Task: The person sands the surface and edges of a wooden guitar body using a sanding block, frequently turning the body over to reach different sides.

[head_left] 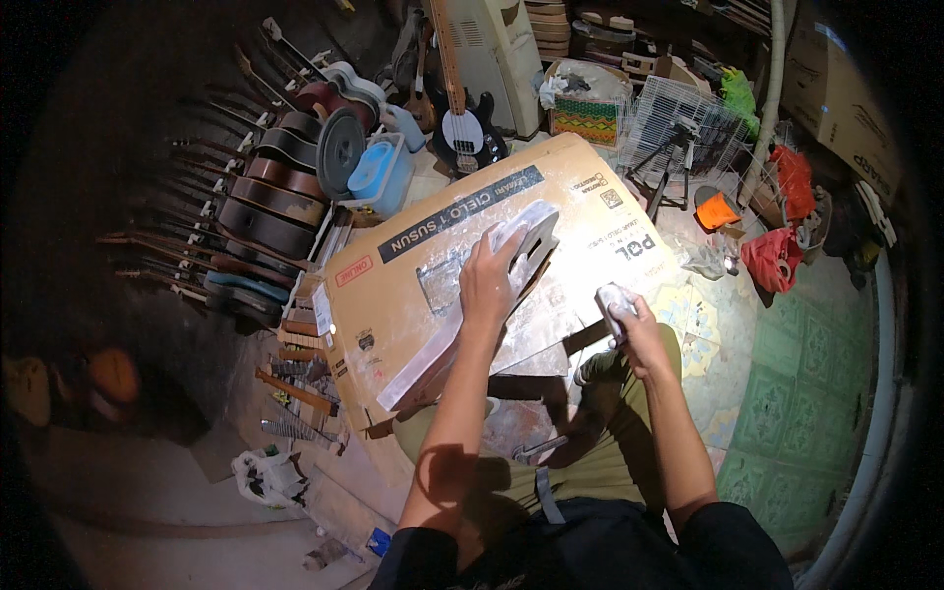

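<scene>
My left hand [487, 280] is closed around a long, narrow piece dusted white [425, 374], with a broader grey end [534, 236]. It slants over the cardboard from near my left knee up to beyond my fingers; its exact kind I cannot make out. To the right, my right hand [644, 339] grips a small whitish-grey block [616, 300], like a sanding block, held apart from the long piece. Under both lies a flattened cardboard box [393, 270] with printing, smeared with white dust around the long piece.
Several guitars [265, 216] stand in a row at the left. A dark bass guitar [470, 133] leans behind the cardboard, beside a blue tub [379, 172]. Wooden offcuts [300, 393] lie left. At right are a wire rack [678, 123], an orange container [717, 209] and a red bag [772, 259].
</scene>
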Demonstrator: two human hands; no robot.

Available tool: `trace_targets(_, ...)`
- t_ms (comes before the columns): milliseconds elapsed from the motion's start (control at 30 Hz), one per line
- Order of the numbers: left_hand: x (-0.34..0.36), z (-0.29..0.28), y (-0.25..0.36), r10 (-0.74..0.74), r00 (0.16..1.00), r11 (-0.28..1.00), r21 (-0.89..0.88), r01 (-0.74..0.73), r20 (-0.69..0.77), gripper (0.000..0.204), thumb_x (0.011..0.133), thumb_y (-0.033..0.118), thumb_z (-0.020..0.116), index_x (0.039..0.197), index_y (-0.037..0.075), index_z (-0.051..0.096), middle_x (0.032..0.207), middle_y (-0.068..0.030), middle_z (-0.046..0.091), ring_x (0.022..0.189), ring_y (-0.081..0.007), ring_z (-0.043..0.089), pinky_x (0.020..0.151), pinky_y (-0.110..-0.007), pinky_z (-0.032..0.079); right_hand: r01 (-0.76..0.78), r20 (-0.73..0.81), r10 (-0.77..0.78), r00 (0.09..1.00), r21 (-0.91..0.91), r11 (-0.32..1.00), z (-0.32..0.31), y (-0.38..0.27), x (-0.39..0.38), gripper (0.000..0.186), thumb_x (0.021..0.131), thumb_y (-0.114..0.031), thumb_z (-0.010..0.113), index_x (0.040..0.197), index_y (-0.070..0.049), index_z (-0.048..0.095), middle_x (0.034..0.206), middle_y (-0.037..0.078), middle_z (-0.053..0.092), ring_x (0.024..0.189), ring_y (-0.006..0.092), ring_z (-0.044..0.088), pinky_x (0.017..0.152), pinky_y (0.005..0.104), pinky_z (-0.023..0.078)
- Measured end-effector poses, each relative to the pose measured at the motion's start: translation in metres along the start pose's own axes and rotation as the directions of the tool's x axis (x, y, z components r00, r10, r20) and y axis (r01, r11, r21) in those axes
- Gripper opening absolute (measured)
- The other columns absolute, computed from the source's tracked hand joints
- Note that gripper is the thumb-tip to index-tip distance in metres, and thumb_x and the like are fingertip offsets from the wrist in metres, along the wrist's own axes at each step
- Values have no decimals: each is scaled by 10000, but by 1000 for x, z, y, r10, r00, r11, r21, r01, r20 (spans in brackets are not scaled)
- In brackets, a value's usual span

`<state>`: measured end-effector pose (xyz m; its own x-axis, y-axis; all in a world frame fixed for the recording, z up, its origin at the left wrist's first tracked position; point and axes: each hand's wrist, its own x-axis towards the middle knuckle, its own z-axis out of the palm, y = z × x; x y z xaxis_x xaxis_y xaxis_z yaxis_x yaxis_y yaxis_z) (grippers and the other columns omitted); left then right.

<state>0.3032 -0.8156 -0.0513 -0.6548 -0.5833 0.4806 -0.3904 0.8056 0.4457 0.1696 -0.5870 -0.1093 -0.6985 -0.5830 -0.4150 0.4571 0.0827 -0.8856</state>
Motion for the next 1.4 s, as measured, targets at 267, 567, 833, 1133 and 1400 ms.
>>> trace_targets(267, 0, 7, -6, 9, 998, 990, -142, -18, -67, 454, 835, 259, 774, 1243, 106, 650, 1118, -232, 692, 1017, -436, 675, 876, -490, 546, 323, 64, -318, 946, -284, 903, 26, -37, 4, 477, 928, -99, 669, 1391, -77, 561, 1092, 72, 663, 797, 92, 582, 622, 227, 485)
trace_targets(567, 4, 9, 2, -309, 943, 951, 74, 301, 123, 526, 827, 380, 771, 1273, 132, 643, 960, -203, 738, 887, -431, 708, 791, -521, 556, 666, 316, -644, 697, -618, 417, 85, -96, 55, 461, 883, -112, 736, 1328, -44, 636, 1200, 175, 693, 1098, 256, 673, 981, 343, 504)
trace_targets(833, -5, 5, 19, -291, 948, 957, 41, 288, 131, 302, 886, 73, 576, 1170, 156, 636, 913, -158, 708, 836, -433, 700, 709, -547, 557, 714, 426, -705, 567, -681, 163, 97, -88, 39, 425, 876, -142, 732, 1283, -39, 665, 974, 185, 681, 873, 346, 655, 825, 375, 533)
trace_targets(1133, 0, 15, 20, -190, 981, 981, -18, 191, 35, 257, 884, 64, 562, 1123, 135, 626, 875, -170, 695, 812, -408, 709, 666, -526, 559, 661, 310, -677, 668, -666, 347, 84, -94, 73, 462, 904, -157, 721, 1331, -6, 629, 1041, 226, 701, 868, 347, 691, 805, 369, 546)
trace_targets(1400, -2, 13, 20, -218, 974, 976, -7, 218, 63, 294, 858, 99, 623, 1148, 144, 643, 885, -162, 702, 833, -398, 710, 678, -519, 561, 623, 232, -641, 732, -610, 490, 91, -95, 73, 419, 865, -165, 723, 1266, -56, 666, 915, 196, 656, 927, 375, 642, 849, 453, 516)
